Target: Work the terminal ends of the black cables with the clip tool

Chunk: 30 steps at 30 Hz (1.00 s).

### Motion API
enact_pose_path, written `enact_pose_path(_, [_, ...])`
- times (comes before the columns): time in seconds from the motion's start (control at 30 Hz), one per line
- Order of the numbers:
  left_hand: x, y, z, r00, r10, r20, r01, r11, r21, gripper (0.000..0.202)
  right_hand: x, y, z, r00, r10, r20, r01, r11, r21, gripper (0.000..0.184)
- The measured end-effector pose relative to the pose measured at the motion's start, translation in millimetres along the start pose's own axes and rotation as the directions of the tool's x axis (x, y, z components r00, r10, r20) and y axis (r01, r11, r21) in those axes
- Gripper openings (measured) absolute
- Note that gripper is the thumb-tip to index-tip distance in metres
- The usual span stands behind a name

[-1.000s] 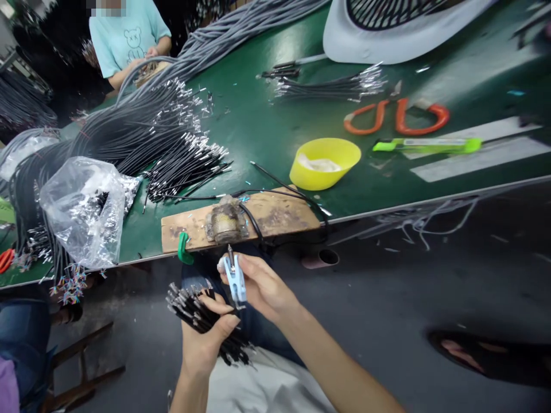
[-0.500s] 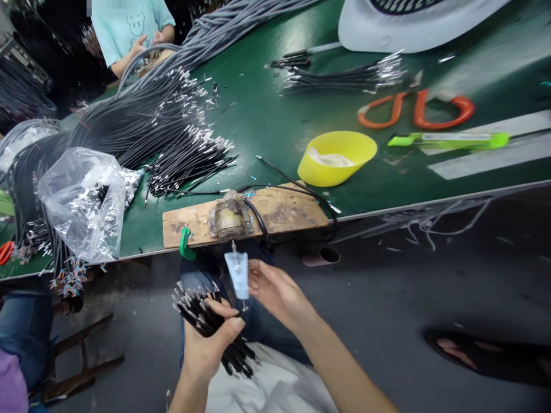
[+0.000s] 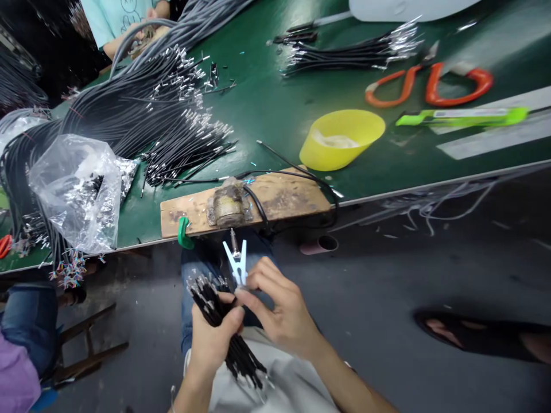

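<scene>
My left hand (image 3: 210,338) is wrapped round a bundle of short black cables (image 3: 245,358) with silvery bare ends, tilted over my lap. My right hand (image 3: 279,304) has thumb and forefinger pinched on a silvery wire end just above my left thumb, its tip partly hidden by the fingers. Right by these fingertips is a light blue clothes peg (image 3: 236,261), its legs spread towards the table. A metal shaft (image 3: 233,240) meets the peg and comes from a small grimy motor (image 3: 229,206) on a wooden board (image 3: 293,198).
A green clamp (image 3: 184,232) grips the board at the table edge. Behind lie many black cables (image 3: 129,126) and a clear plastic bag (image 3: 77,189). A yellow cup (image 3: 344,137), orange-handled scissors (image 3: 458,86) and a green cutter (image 3: 465,117) lie right. A co-worker's hands (image 3: 146,26) are far left.
My right hand has moved from beside the peg down to its lower end and pinched there. The peg, blurred and solid-looking before, now shows its spread legs. The view has shifted slightly.
</scene>
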State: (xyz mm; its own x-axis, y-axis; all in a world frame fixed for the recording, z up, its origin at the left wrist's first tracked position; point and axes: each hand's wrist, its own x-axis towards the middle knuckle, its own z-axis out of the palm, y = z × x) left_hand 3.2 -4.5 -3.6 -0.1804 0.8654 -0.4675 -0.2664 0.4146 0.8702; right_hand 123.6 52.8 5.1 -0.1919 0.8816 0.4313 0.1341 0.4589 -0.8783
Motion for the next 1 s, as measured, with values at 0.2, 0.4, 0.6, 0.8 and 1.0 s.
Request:
enact_pose_path(0.2, [0, -5, 10.4, 1.0, -0.014, 0.012, 0.016, 0.981, -0.192, 0.038, -16, 9, 26, 0.907, 0.422, 0.003, -0.358, 0.767, 0.532, 0.023])
enact_pose_path(0.4, [2, -5, 8.2, 0.993, -0.073, 0.094, 0.096, 0.959, -0.265, 0.039, -22, 17, 25, 0.751, 0.496, 0.436, -0.616, 0.285, 0.735, 0.034])
enact_pose_path(0.6, [1, 2, 5.1, 0.973, -0.173, 0.152, 0.211, 0.936, -0.283, 0.034, -8, 19, 4, 0.953, 0.265, 0.146, -0.302, 0.803, 0.513, 0.015])
enact_pose_path(0.8, [6, -11, 6.2, 0.996, -0.04, 0.076, 0.055, 0.977, -0.207, 0.028, -12, 9, 12, 0.969, 0.157, -0.19, -0.095, 0.949, 0.301, 0.019])
enact_pose_path(1.0, [25, -25, -12.8, 0.989, 0.088, 0.123, -0.091, 0.996, 0.022, 0.031, -8, 14, 3, 0.964, 0.243, 0.11, -0.261, 0.778, 0.572, 0.017])
